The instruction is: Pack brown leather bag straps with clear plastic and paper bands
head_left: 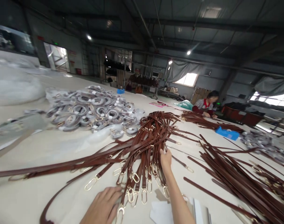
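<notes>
A large heap of brown leather straps (153, 130) with gold metal clasps (131, 195) lies across the middle of the table. My left hand (104, 203) rests low at the near left end of the heap, its fingers stretched out and lying beside the clasps. Further in, my right hand (165, 159) is at the heap's right side with its fingers curled together at a strap. Exactly which strap they pinch is partly hidden by the fingers. Several straps trail leftward from the heap.
Coiled straps in clear plastic (97, 109) are piled at back left. More brown straps (230, 171) spread over the right side. A blue tape dispenser (227, 133) stands beyond them. White paper (162, 212) lies under my right forearm. A person (206, 105) works across the table.
</notes>
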Demonstrator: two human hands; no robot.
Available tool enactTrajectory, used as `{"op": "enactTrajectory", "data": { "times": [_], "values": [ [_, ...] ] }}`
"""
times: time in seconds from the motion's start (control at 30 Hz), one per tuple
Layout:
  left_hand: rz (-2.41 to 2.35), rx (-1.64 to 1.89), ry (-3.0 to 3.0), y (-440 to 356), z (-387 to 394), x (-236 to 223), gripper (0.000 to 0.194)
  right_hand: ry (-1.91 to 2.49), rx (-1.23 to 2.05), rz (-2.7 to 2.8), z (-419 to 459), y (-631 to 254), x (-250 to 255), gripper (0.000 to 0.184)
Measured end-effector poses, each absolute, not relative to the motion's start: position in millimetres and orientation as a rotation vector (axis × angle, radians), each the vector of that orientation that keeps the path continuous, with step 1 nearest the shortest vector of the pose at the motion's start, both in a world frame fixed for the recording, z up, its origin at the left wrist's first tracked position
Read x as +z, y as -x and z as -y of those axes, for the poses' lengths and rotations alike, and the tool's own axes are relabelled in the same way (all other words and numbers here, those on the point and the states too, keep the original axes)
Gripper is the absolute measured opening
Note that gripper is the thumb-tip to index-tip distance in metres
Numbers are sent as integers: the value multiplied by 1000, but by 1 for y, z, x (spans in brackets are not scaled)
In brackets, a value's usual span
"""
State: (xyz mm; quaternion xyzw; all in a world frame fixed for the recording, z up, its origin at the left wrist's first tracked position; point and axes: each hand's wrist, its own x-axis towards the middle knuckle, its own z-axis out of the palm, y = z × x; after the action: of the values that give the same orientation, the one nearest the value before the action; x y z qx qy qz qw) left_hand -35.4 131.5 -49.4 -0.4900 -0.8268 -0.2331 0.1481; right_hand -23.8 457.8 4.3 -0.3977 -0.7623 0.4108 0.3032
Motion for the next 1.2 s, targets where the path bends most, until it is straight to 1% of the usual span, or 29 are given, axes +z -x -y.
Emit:
{"op": "enactTrajectory", "data": {
  "times": [0.03, 0.1, 0.17, 0.33, 0.4, 0.53, 0.63, 0.8, 0.83, 0.93, 1.0, 1.07, 1.13, 1.2],
  "values": [
    [2400, -699, 1400, 34, -133, -50, 29, 1040, 1072, 1997, -454, 21, 7, 32],
    [2423, -729, 1431, 31, -134, -50, 28, 966, 1087, 1996, -443, 16, 13, 27],
    [2437, -742, 1475, 30, -135, -47, 27, 876, 1180, 2047, -427, 14, 17, 21],
    [2516, -754, 1482, 22, -136, -29, 28, 828, 1549, 2191, -380, 18, 16, 35],
    [2544, -761, 1482, 18, -137, -23, 28, 847, 1652, 2227, -364, 22, 11, 37],
    [2581, -836, 1450, 13, -140, -17, 24, 866, 1761, 2243, -342, 25, -2, 33],
    [2587, -954, 1448, 11, -141, -19, 23, 854, 1837, 2151, -336, 21, -6, 30],
    [2561, -1315, 1451, 14, -144, -22, 22, 710, 2030, 1903, -333, 0, 10, 30],
    [2553, -1404, 1439, 16, -144, -22, 21, 665, 2069, 1850, -330, -6, 15, 32],
    [2543, -1687, 1312, 21, -143, -19, 22, 550, 2183, 1697, -315, -24, 26, 45],
    [2546, -1895, 1157, 17, -138, -14, 28, 514, 2254, 1611, -304, -38, 27, 50],
    [2534, -2121, 1055, 7, -129, -7, 39, 510, 2315, 1538, -295, -51, 23, 52],
    [2504, -2352, 1096, -9, -121, -3, 50, 543, 2387, 1444, -290, -62, 15, 53],
    [2485, -2567, 1175, -25, -113, -5, 56, 608, 2450, 1324, -283, -71, 3, 54]
  ]
}}
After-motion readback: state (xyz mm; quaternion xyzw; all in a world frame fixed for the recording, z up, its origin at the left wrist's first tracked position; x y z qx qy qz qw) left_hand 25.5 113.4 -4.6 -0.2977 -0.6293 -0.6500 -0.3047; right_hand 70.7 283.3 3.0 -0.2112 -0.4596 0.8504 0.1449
